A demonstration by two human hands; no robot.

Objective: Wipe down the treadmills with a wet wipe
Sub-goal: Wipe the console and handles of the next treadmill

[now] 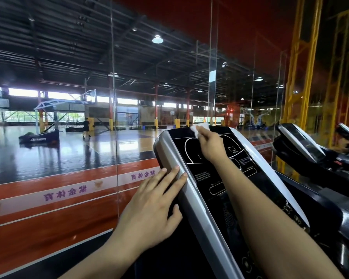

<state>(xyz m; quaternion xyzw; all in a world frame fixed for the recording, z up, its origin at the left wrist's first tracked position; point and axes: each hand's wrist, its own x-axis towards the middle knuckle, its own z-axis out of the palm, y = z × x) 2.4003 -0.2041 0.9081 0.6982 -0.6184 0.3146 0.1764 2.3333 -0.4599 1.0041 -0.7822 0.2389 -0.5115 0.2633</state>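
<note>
Glass wall (113, 97): It is big and see-through and stands just behind the treadmill. A basketball court shows through it.

Treadmill (199, 198): This is the one being cleaned. Only its top part shows, tipped up toward the person.

Next treadmill (302, 141): It waits on the right, near the first one. It looks not wiped yet, so I think the job is far from done.

Black panel (226, 184): It is the dark, shiny face of the treadmill, with white lines and small words on it.

Silver edge (181, 170): It runs down the left side of the black panel.

Left hand (151, 210): It lies flat and spread out on the silver edge. The fingers are straight and hold nothing. The thumb touches the side.

Right hand (210, 146): Its fingers are curled in and pinch the wipe, pressing it onto the top of the black panel.

Wet wipe (199, 128): It is white and scrunched up, at the top rim of the panel, partly poking out from the fingers.

What could go wrong: The wipe sits right at the rim, so a long push could send it off the top. Pressing hard lower down might hit a button. A small, bunched wipe may miss spots.
</note>
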